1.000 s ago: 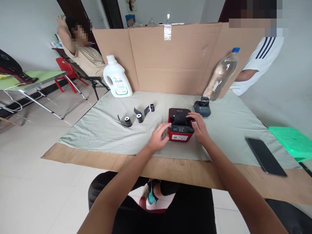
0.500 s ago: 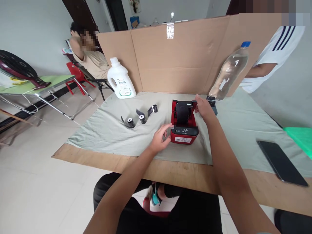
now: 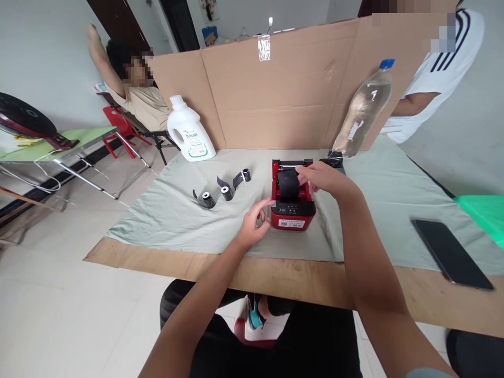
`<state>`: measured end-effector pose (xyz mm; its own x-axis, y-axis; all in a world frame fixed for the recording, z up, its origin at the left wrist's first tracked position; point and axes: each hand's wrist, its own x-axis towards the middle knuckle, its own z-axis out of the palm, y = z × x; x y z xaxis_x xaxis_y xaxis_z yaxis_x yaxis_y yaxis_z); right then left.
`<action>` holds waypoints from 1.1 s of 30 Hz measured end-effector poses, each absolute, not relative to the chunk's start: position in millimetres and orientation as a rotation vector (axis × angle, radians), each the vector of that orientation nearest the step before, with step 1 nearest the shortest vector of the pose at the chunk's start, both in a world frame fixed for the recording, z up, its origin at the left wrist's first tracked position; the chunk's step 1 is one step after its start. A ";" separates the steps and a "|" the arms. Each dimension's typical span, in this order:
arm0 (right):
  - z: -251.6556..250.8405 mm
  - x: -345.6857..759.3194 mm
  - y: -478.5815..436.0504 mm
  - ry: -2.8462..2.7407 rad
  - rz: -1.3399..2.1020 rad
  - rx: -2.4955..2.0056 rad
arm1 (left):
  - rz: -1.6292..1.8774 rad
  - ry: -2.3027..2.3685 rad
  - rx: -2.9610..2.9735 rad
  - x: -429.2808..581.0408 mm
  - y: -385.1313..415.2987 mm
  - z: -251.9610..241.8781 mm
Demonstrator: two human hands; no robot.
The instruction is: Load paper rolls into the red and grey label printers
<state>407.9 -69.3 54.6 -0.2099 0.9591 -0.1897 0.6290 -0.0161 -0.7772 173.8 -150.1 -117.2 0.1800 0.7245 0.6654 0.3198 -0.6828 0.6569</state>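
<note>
The open red printer (image 3: 293, 219) sits between the fingers of the left hand (image 3: 254, 224) and right hand (image 3: 326, 178). A sideways tug could skew its black roll (image 3: 289, 185). The right hand arches beside the roll, grip unclear; the left hand curves near the printer's front-left corner, fingers parted, apparently holding nothing.

Cloth (image 3: 157, 226) on worktop (image 3: 126, 253). Printer (image 3: 293, 211) on cloth; roll (image 3: 289, 185) inside printer. Three loose rolls (image 3: 226, 193) left of printer. Jug (image 3: 192, 134) behind loose rolls, before cardboard panel (image 3: 275, 100). Bottle (image 3: 364, 115) behind and right of printer. Phone (image 3: 452, 253) far right, across cloth's front edge.
</note>
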 end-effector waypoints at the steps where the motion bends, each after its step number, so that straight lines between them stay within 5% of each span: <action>1: 54.1 408.5 -67.8 -1.878 1.184 -1.634 | 1.502 0.995 2.094 173.6 -150.1 -117.0; 7: 47.2 418.2 -57.4 -2.174 1.189 -1.496 | 1.485 1.013 2.099 173.7 -149.7 -115.7; 18: 16.2 386.2 -58.5 -2.617 0.269 -1.679 | 1.516 0.983 2.104 173.6 -149.6 -115.1; 33: 41.6 379.5 -81.5 -2.633 0.279 -1.846 | 1.450 1.022 2.057 171.9 -153.3 -109.8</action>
